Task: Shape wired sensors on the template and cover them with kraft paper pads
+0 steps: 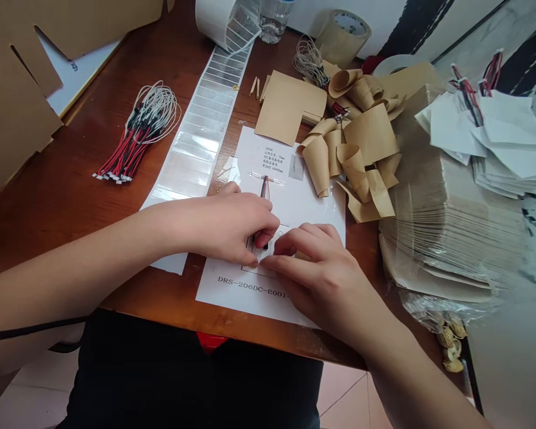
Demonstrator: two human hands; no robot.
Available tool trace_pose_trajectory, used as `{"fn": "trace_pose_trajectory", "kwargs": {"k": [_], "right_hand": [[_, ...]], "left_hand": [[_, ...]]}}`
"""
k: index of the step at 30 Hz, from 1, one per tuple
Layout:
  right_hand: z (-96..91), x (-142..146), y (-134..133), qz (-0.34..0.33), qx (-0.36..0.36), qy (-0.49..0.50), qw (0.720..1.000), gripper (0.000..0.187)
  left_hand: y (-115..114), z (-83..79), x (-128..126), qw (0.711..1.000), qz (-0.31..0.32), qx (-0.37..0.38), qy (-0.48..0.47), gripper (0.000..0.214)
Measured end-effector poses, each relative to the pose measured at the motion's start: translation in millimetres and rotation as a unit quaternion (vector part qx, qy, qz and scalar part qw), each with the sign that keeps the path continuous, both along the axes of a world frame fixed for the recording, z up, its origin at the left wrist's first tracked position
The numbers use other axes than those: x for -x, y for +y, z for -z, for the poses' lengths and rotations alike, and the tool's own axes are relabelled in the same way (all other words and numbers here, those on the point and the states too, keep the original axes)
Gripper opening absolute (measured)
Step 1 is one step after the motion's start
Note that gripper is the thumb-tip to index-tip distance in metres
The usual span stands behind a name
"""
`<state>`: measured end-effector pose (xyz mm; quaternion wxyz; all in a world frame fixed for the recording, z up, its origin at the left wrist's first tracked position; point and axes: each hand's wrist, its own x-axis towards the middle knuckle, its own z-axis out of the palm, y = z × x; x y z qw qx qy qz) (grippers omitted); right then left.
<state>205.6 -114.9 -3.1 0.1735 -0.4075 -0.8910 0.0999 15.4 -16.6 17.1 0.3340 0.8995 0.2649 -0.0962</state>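
A printed white sheet [232, 286] lies under both hands. A wire harness [266, 186] with red and dark wires runs down the sheet, its upper end in a clear taped strip. My left hand [227, 223] covers its middle, with thumb and curled fingers closed about the lower part, where a small black piece shows. My right hand [321, 262] is beside it, fingers bent and fingertips together on a pale, see-through patch in the printed box. What those fingertips hold, if anything, is too small to make out.
A bundle of wire harnesses [138, 134] lies left of a strip of clear labels [199, 128] from a roll. Flat brown paper pieces [279, 107] and curled ones [317, 158] lie behind. At right stands a bagged paper stack [464, 238]; cardboard [22, 89] is at left.
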Motion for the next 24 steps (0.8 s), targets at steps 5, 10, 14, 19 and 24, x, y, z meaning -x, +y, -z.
{"fn": "trace_pose_trajectory", "kwargs": {"k": [5, 10, 14, 19, 24], "right_hand": [[1.5, -0.4, 1.4, -0.006, -0.004, -0.006, 1.0, 0.025], [3.9, -1.3, 1.1, -0.008, -0.005, -0.002, 1.0, 0.024], [2.8, -0.9, 0.7, -0.009, -0.009, -0.002, 1.0, 0.025], [1.3, -0.3, 0.1, -0.006, -0.013, 0.001, 1.0, 0.025], [2.5, 0.7, 0.4, -0.004, -0.011, 0.001, 1.0, 0.025]], "left_hand": [[0.7, 3.1, 1.7, 1.0, 0.006, -0.004, -0.011, 0.015], [0.8, 2.3, 2.4, 1.0, 0.015, -0.005, -0.014, 0.014], [2.0, -0.4, 3.4, 1.0, 0.024, 0.0, -0.003, 0.014], [1.9, -1.9, 5.1, 1.0, 0.028, 0.002, -0.003, 0.013], [-1.4, -2.0, 3.5, 1.0, 0.024, -0.006, -0.004, 0.013]]}}
